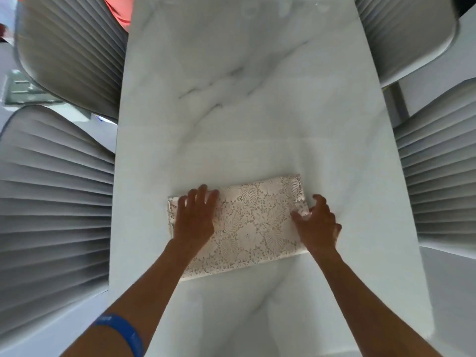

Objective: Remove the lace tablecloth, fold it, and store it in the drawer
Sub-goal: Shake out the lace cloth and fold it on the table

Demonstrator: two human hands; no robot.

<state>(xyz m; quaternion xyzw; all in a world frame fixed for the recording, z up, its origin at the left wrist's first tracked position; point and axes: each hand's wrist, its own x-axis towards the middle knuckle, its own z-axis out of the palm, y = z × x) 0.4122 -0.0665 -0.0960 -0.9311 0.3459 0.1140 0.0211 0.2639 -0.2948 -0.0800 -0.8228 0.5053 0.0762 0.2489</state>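
The lace tablecloth (253, 225) lies folded into a thick, cream rectangle with a floral pattern, slightly skewed, on the white marble table (247, 104). My left hand (195, 215) rests flat on its left part with the fingers spread. My right hand (318, 222) is at the cloth's right edge, fingers curled against the folded layers there. No drawer is in view.
Ribbed grey chairs stand close along both long sides of the table: two on the left (56, 191) (74, 52) and two on the right (438, 176) (396, 34). An orange-red item (117, 11) shows at the far left end. A blue band (126, 331) is on my left forearm.
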